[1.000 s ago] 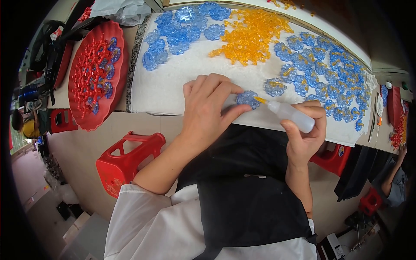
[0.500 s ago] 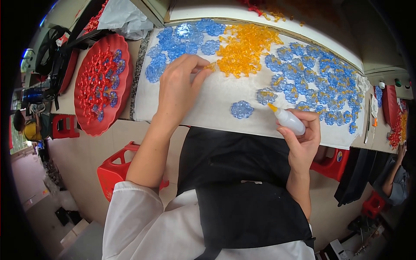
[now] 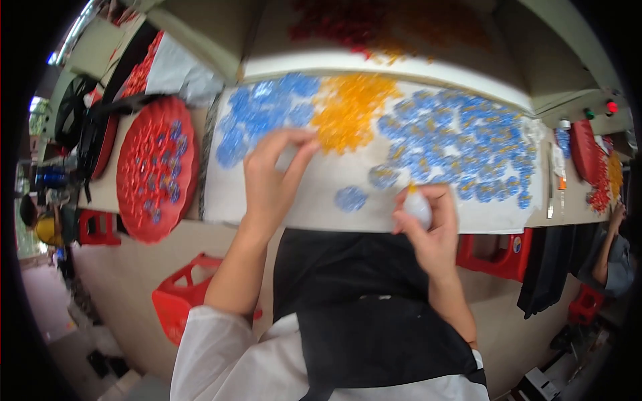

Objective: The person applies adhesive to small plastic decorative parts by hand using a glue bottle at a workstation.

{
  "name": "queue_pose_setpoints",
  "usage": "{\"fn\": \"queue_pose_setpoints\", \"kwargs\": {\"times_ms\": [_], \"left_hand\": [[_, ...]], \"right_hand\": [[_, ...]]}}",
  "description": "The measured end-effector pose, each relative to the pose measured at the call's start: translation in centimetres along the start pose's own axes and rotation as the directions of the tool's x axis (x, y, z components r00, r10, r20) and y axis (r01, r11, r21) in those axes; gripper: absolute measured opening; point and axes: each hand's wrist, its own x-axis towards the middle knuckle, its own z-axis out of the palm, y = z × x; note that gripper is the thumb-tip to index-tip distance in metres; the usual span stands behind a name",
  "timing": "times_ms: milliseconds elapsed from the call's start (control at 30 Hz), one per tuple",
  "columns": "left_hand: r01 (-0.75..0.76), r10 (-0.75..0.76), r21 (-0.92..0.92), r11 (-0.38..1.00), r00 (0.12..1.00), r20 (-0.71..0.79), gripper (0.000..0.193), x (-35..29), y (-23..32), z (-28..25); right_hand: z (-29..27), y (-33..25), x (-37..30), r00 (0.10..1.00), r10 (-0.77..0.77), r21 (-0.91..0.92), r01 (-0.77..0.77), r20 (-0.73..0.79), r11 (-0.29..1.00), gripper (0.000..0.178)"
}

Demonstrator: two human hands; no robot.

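My left hand point(image 3: 273, 177) is at the left edge of a pile of small yellow plastic pieces point(image 3: 351, 110), thumb and forefinger pinched together. A small yellow piece seems to be at the fingertips, though blur softens it. In my right hand point(image 3: 435, 230) is a white squeeze bottle point(image 3: 418, 208) with a yellow nozzle, pointing up and away from me. Just left of the bottle lie a blue flower-shaped plastic piece with a yellow part on it point(image 3: 384, 176) and a plain blue flower-shaped piece point(image 3: 351, 199).
Plain blue flower pieces point(image 3: 264, 110) cover the white sheet's far left. Several blue flowers with yellow parts point(image 3: 468, 144) spread across its right. A red scalloped tray point(image 3: 134, 224) of red and blue pieces stands left. Red stools point(image 3: 184, 294) are below; a shelf unit rises behind.
My view has tilted, so the table sits lower and blurs. The bottle has moved slightly left relative to the flowers and points more steeply away. My left hand stays beside the yellow pile.
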Motion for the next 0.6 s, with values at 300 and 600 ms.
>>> {"fn": "queue_pose_setpoints", "kwargs": {"times_ms": [300,600], "left_hand": [[0.615,-0.189,-0.659,0.433,0.777,0.601,0.012,-4.1,4.0,1.3],[0.643,-0.171,-0.624,0.444,0.745,0.645,0.016,-4.0,4.1,1.8]], "right_hand": [[1.9,-0.5,0.6,0.958,-0.236,-0.106,0.255,0.161,0.961,0.033],[1.3,-0.8,1.1,0.958,-0.28,-0.054,0.283,0.063,0.958,0.016]]}}
